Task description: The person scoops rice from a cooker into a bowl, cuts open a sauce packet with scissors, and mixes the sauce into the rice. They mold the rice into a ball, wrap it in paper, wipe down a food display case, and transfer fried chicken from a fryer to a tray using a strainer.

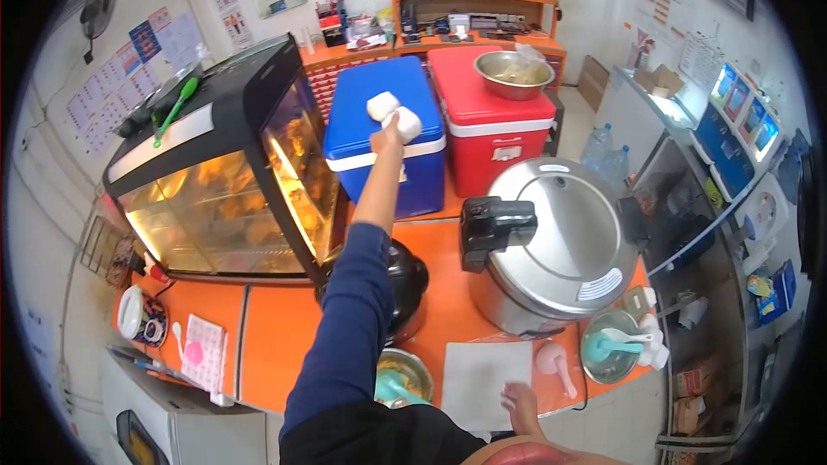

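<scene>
My left hand (388,135) reaches far forward over the blue cooler (370,77), its fingers closed on a white bundle (403,123) that lies on the lid; its exact make-up is too small to tell. My right hand (520,402) is near my body at the right edge of a pale square sheet (488,379) on the orange table (284,344). Its fingers are apart and it holds nothing. Right of the sheet lies a pink scoop (556,366). A metal bowl (416,370) with a teal utensil sits left of the sheet.
A lit food warmer (207,215) stands left. The red cooler (491,138) bears a metal bowl (514,74). A large steel cooker (560,232) with a black handle stands right, above another bowl (611,368) with utensils. A black round-topped pot (407,284) is partly behind my left arm.
</scene>
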`<state>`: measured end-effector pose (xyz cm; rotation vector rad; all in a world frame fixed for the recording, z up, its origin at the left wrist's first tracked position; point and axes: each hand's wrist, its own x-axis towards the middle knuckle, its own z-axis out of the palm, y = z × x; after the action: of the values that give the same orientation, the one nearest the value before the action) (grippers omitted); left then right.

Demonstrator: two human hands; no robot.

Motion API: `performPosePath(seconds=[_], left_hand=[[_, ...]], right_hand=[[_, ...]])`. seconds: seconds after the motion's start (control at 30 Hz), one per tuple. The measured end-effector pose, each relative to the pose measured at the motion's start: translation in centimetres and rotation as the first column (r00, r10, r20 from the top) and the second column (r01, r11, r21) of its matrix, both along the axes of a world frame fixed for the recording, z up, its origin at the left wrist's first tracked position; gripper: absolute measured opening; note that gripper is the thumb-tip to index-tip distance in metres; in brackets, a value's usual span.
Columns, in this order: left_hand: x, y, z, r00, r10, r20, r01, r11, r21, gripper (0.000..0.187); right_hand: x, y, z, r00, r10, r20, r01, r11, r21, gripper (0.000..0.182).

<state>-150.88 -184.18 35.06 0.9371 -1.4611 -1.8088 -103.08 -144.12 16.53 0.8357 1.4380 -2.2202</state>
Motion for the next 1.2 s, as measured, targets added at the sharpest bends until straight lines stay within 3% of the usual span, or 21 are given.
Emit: performPosePath(seconds=[0.03,0.1,0.17,0.23,0.27,0.3,0.33,0.37,0.4,0.43,0.5,0.57,0.63,0.67,0.7,0.73,0.83,0.93,1.0,1.03,1.2], left_hand=[[-0.2,0.1,2.0,0.963,0.087,0.253,-0.043,0.984,-0.172,0.076],[-4.1,-1.9,0.6,0.982,0.011,0.186,0.06,0.927,-0.371,0.081],[-4.7,-1.7,1.7,0.948,0.075,0.308,0.077,0.888,-0.454,0.083],[-3.9,-1.0,2.8,0.915,0.179,0.362,-0.029,0.923,-0.385,0.087],[-4.3,-0.5,2.6,0.742,0.53,0.41,-0.183,0.749,-0.636,0.064],[-3.5,-0.8,1.5,0.895,0.433,0.102,-0.323,0.79,-0.521,0.051],[1.4,1.2,3.1,0.869,0.466,0.167,-0.065,0.441,-0.895,0.035],[5.2,1.9,4.5,0.98,0.198,-0.017,-0.122,0.533,-0.837,0.027],[9.5,3.1,5.8,0.999,0.019,0.028,0.016,0.485,-0.874,0.02],[11.9,3.3,4.4,0.977,-0.037,-0.211,-0.176,0.427,-0.887,0.02],[24.3,6.0,6.3,0.93,-0.289,-0.227,-0.048,0.517,-0.854,0.02],[37.0,7.2,6.4,0.949,-0.262,-0.177,-0.049,0.431,-0.901,0.017],[48.7,7.3,2.8,0.978,-0.129,-0.161,-0.066,0.546,-0.835,0.017],[55.2,8.7,1.3,0.984,-0.051,-0.168,-0.083,0.705,-0.705,0.019],[61.5,9.2,-1.6,0.981,0.152,-0.12,-0.192,0.675,-0.712,0.017],[67.8,11.5,-3.8,0.956,0.29,-0.037,-0.252,0.754,-0.606,0.019],[85.7,20.8,-16.1,0.66,0.637,0.399,-0.331,0.723,-0.607,0.035],[100.4,38.2,-28.9,0.523,0.408,0.748,-0.235,0.913,-0.334,0.044],[105.4,50.8,-31.7,0.438,0.205,0.875,-0.37,0.928,-0.032,0.045],[109.1,56.6,-36.5,0.319,0.071,0.945,-0.112,0.993,-0.037,0.045],[114.8,66.3,-32.2,0.363,0.169,0.916,-0.238,0.968,-0.084,0.036]], right_hand=[[1.7,1.8,-0.4,0.998,-0.016,0.063,0.012,0.998,0.063,0.02],[3.9,4.6,-0.6,0.989,-0.059,0.133,0.041,0.99,0.136,0.02],[5.9,7.0,0.3,0.963,-0.131,0.237,0.083,0.976,0.202,0.021],[7.0,7.7,1.3,0.95,-0.18,0.255,0.114,0.961,0.253,0.021],[7.3,8.0,1.3,0.965,-0.169,0.198,0.124,0.968,0.218,0.02],[7.8,8.6,1.5,0.978,-0.148,0.147,0.12,0.975,0.186,0.019],[7.8,8.8,2.5,0.994,-0.039,0.101,0.024,0.988,0.15,0.019],[7.2,8.7,3.2,0.997,0.071,0.043,-0.075,0.991,0.109,0.018],[6.8,8.9,3.6,0.985,0.172,0.027,-0.174,0.978,0.118,0.018],[6.7,9.1,3.6,0.963,0.271,0.007,-0.27,0.955,0.121,0.019],[6.8,9.9,2.9,0.913,0.409,0.006,-0.406,0.904,0.131,0.019],[7.3,11.4,1.6,0.847,0.531,0.003,-0.526,0.838,0.142,0.02],[7.9,13.2,0.2,0.698,0.716,-0.012,-0.704,0.689,0.175,0.02],[8.1,13.9,-0.4,0.665,0.747,0.001,-0.735,0.654,0.178,0.02],[8.4,14.6,-0.9,0.563,0.826,0.007,-0.806,0.548,0.223,0.021],[8.7,15.4,-1.4,0.447,0.894,0.02,-0.865,0.426,0.266,0.021],[9.1,16.9,-4.1,0.181,0.981,0.065,-0.952,0.158,0.261,0.022],[9.9,17.2,-5.9,-0.046,0.994,0.102,-0.961,-0.072,0.266,0.026],[11.4,15.5,-5.5,-0.101,0.983,0.151,-0.969,-0.132,0.208,0.027],[12.2,13.7,-4.6,-0.115,0.98,0.161,-0.971,-0.145,0.192,0.027],[15.6,7.2,-8.6,-0.208,0.977,0.056,-0.969,-0.213,0.121,0.024]])
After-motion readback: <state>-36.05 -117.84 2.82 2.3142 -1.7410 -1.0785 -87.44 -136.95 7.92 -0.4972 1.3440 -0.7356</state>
